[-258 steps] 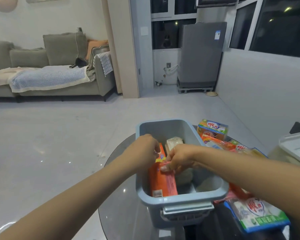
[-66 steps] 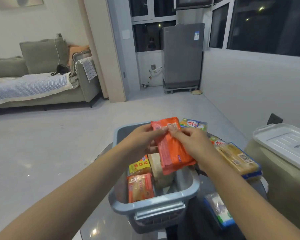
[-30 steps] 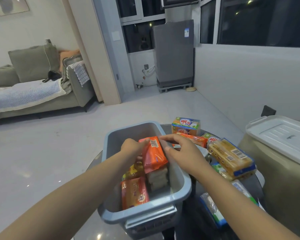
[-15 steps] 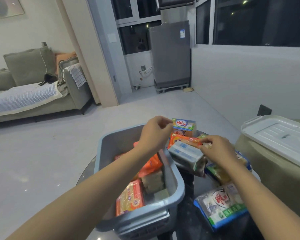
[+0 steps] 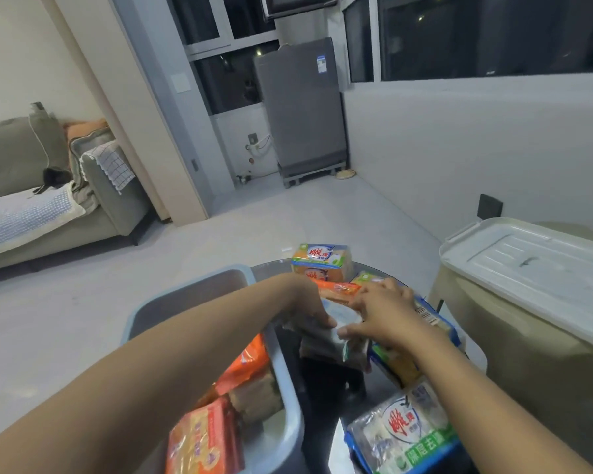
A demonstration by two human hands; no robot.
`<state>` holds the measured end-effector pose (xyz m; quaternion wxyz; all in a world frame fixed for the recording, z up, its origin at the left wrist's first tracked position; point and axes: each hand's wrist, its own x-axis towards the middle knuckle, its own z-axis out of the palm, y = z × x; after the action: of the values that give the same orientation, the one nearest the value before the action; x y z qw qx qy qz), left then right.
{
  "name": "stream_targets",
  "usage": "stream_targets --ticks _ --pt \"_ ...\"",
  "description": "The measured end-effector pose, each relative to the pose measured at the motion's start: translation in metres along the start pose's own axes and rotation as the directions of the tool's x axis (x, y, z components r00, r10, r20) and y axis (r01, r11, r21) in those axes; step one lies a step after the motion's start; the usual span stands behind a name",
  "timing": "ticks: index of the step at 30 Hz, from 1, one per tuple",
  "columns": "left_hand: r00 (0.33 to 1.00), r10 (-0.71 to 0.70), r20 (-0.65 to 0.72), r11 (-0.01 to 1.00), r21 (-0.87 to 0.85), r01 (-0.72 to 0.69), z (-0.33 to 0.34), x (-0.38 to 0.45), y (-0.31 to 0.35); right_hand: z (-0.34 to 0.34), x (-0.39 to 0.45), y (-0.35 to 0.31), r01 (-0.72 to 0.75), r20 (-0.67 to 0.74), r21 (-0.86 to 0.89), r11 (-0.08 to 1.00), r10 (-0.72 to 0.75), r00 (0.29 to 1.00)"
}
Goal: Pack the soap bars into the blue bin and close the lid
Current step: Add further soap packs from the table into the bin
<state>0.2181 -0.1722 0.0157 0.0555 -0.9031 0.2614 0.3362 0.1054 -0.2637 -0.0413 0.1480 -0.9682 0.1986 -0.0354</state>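
Orange pack now lies in blue bin, released; left hand and right hand have crossed to worktop, both gripping pale soap pack just beside bin; several packs remain outside, lid not fitted

Soap packs lie right of the bin.

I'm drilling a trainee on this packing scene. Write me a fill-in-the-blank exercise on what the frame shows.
1. Both hands, left hand and right hand, grip one pale soap pack just outside the bin's ____ wall.
2. The blue bin has no ____ on it yet.
3. The orange pack lies ____ the bin.

Missing words: right; lid; inside
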Motion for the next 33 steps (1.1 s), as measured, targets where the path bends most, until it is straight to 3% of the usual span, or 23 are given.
stream_targets --ticks 6,11,17,33 --pt "0.968 -0.104 0.226 0.958 -0.237 0.159 -0.006 0.014 -0.007 -0.006 0.002 0.004 0.032 0.105 -0.022 0.999 -0.03 0.994" --pt "0.939 -0.065 0.338 0.912 -0.361 0.193 -0.002 0.018 -0.01 -0.009 0.001 0.009 0.069 0.12 -0.011 0.998 -0.068 0.991" --pt "0.924 0.049 0.38 0.898 -0.421 0.126 0.003 0.019 -0.001 -0.003 -0.005 0.013 0.168 0.191 -0.114 0.979 -0.144 0.971" --pt "0.927 0.185 0.327 0.809 -0.586 0.045 -0.001 0.022 -0.003 -0.01 -0.001 0.024 0.128 0.172 0.057 0.99 -0.136 0.976"
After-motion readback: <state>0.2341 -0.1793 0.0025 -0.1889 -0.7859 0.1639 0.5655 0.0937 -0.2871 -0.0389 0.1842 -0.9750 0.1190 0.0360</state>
